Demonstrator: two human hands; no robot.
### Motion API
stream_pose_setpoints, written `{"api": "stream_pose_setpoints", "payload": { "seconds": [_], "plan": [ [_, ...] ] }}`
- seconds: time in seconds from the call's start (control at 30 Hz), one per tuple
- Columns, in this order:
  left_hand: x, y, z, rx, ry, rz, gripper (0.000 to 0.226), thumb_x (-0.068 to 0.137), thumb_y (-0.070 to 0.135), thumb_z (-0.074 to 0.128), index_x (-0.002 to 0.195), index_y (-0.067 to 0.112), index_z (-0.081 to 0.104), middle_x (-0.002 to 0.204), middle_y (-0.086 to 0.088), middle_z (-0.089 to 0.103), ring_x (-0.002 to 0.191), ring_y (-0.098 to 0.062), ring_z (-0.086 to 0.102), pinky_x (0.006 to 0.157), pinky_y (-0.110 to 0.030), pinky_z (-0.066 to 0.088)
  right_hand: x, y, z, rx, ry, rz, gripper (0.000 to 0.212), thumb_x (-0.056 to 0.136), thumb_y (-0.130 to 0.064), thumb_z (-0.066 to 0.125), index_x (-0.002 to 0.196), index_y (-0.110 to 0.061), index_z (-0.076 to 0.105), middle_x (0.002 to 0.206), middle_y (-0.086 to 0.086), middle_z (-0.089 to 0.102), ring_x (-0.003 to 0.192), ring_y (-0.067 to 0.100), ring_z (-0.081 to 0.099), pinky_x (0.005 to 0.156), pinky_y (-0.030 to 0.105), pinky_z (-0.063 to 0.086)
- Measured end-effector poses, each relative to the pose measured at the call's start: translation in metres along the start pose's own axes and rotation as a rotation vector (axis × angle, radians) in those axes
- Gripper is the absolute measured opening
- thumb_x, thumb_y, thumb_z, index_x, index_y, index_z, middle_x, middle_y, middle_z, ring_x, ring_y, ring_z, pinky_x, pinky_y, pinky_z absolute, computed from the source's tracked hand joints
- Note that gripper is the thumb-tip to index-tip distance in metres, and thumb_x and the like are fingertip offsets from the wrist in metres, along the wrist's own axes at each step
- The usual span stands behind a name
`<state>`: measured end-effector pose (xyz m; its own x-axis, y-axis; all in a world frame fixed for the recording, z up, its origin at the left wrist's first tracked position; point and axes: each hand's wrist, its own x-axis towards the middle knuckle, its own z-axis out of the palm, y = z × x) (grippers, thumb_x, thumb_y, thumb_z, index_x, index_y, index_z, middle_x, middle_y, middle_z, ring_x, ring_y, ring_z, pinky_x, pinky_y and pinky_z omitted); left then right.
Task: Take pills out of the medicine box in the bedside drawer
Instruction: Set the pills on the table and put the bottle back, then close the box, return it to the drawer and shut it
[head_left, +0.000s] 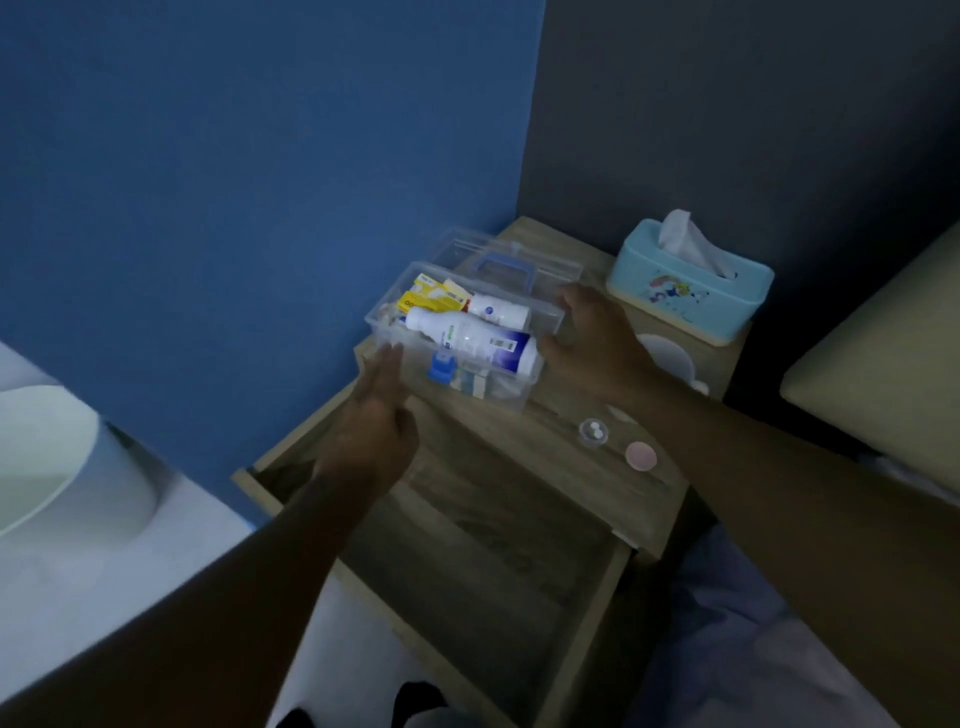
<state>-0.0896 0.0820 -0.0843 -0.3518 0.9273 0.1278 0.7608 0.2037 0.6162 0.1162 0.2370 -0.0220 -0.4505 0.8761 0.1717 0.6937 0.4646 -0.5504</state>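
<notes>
A clear plastic medicine box (537, 384) sits open on a wooden bedside desk (561, 467), its lid tipped back; inside lie white bottles (470, 340) and yellow packets (434, 297); the left hand (371, 421) and right hand (597, 338) flank the box, fingers spread, gripping nothing; two white pills (593, 430) rest in a small clear cap near a pink disc (641, 455); the drawer (467, 561) below stands open; a blue tissue box (691, 291) sits behind.

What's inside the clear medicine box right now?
The medicine box stands open on the bedside table. Inside: two white bottles lying down, yellow-and-white cartons, a blue-capped item. Whatever lies beneath the bottles is covered.
</notes>
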Motion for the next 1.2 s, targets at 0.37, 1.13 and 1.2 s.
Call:
{"api": "stream_pose_setpoints", "payload": {
  "seconds": [0.37, 1.13, 1.2],
  "plan": [
    [0.040, -0.030, 0.019, 0.375, -0.017, 0.157, 0.095, 0.077, 0.009, 0.056, 0.155, 0.008, 0.001, 0.165, -0.010, -0.001, 0.152, -0.026, -0.002, 0.120, -0.040, -0.004, 0.111, 0.013, 0.050, 0.531, -0.029, 0.797, 0.060, 0.093, -0.040, 0.052, 0.142, -0.006, 0.044, 0.141, 0.014, 0.051, 0.122, 0.033, 0.055, 0.105, 0.042, 0.047],
    [0.024, -0.030, -0.009, -0.210, 0.006, 0.057, 0.098, 0.091, 0.014, 0.064, 0.154, 0.027, -0.011, 0.165, -0.002, 0.007, 0.150, -0.025, 0.016, 0.120, -0.047, 0.024, -0.003, -0.006, 0.000, 0.206, 0.031, 0.025, 0.049, 0.076, -0.045, 0.079, 0.117, -0.027, 0.058, 0.116, -0.012, 0.060, 0.101, -0.007, 0.059, 0.075, 0.014, 0.053],
    [0.026, -0.028, -0.012, -0.144, 0.062, 0.101, 0.097, 0.090, 0.010, 0.064, 0.155, 0.020, -0.008, 0.166, -0.003, 0.002, 0.151, -0.020, 0.006, 0.123, -0.048, 0.016, -0.019, -0.006, 0.009, 0.090, -0.009, -0.073, 0.054, 0.077, -0.038, 0.080, 0.123, -0.019, 0.058, 0.126, -0.006, 0.060, 0.112, 0.006, 0.059, 0.090, 0.031, 0.055]
  ]
}}
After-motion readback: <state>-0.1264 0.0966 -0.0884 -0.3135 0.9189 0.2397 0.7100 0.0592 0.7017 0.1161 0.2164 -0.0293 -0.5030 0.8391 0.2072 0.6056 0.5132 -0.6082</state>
